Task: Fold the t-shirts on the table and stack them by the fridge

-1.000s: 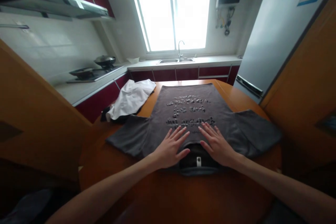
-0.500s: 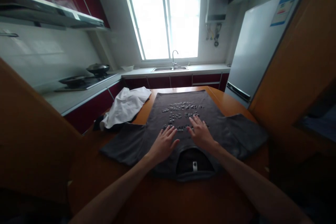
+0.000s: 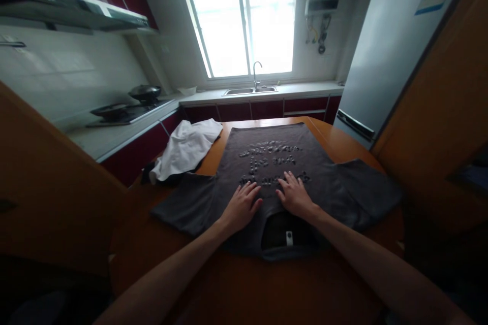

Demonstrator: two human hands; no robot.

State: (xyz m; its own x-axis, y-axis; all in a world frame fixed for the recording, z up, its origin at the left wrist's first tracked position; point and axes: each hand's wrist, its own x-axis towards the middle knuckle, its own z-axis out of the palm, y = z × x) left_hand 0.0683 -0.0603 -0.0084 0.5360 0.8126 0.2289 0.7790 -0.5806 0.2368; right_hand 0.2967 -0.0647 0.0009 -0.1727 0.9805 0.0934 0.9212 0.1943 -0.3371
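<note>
two hands (image 3: 269, 202), one grey shirt (image 3: 267, 134), one table (image 3: 267, 289)

A lidded pan (image 3: 145, 92) sits on the stove (image 3: 133, 113); a faucet (image 3: 256, 73) rises behind the sink (image 3: 249, 91), below the window (image 3: 244, 20).

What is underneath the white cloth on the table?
Black fabric pokes out at the left and near edges of the white cloth; anything else under it is covered.

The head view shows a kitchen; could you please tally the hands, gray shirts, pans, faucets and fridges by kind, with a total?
Left hand and right hand: 2
Gray shirt: 1
Pans: 2
Faucet: 1
Fridge: 1
Total: 7
</note>
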